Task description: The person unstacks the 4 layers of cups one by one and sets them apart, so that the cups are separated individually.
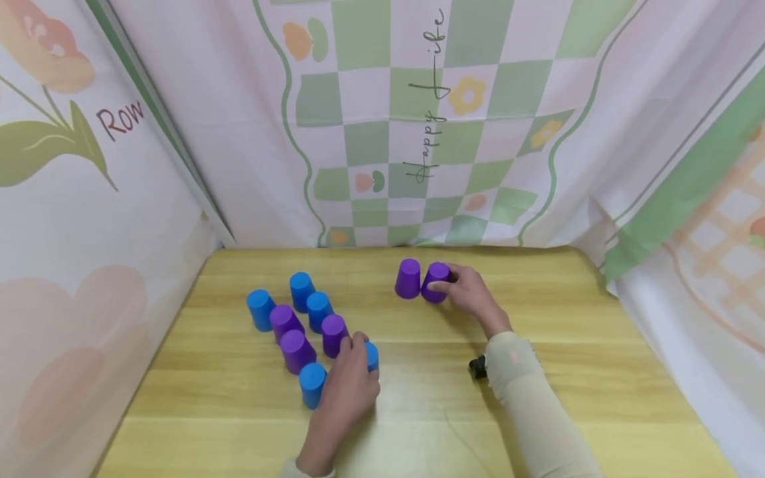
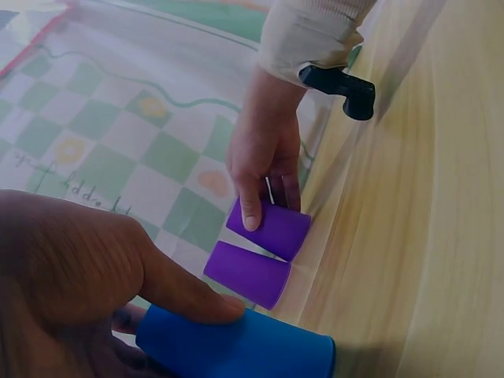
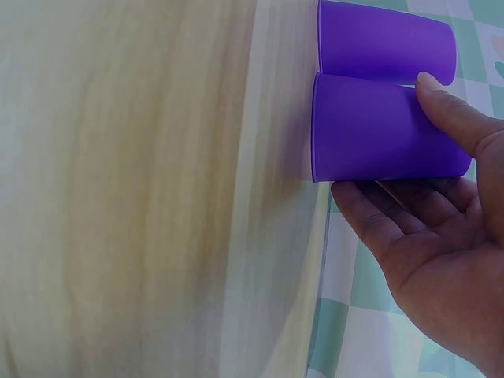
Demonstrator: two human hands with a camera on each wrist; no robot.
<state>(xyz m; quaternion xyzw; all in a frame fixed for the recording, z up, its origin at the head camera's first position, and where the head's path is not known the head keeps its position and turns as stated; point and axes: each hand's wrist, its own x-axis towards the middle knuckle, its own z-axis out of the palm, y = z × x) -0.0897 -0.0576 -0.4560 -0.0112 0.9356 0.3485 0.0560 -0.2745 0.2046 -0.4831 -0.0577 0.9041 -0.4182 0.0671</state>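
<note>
At the back of the table stand two upside-down purple cups side by side. My right hand (image 1: pixel 473 292) holds the right-hand purple cup (image 3: pixel 386 130), thumb on one side and fingers on the other. The other purple cup (image 1: pixel 408 279) is right beside it, their rims close together. Nearer to me, my left hand (image 1: pixel 349 385) grips an upside-down blue cup (image 2: pixel 244 346), which it partly hides in the head view. A purple cup (image 1: pixel 335 334) stands just beyond the left fingers, and another blue cup (image 1: pixel 312 384) is left of that hand.
Left of my left hand, several more upside-down cups stand grouped, among them a blue cup (image 1: pixel 260 309) and a purple cup (image 1: pixel 297 352). A black wrist device (image 1: pixel 477 367) sits at my right sleeve. Printed curtains (image 1: pixel 418 133) hang behind the wooden table (image 1: pixel 418 411).
</note>
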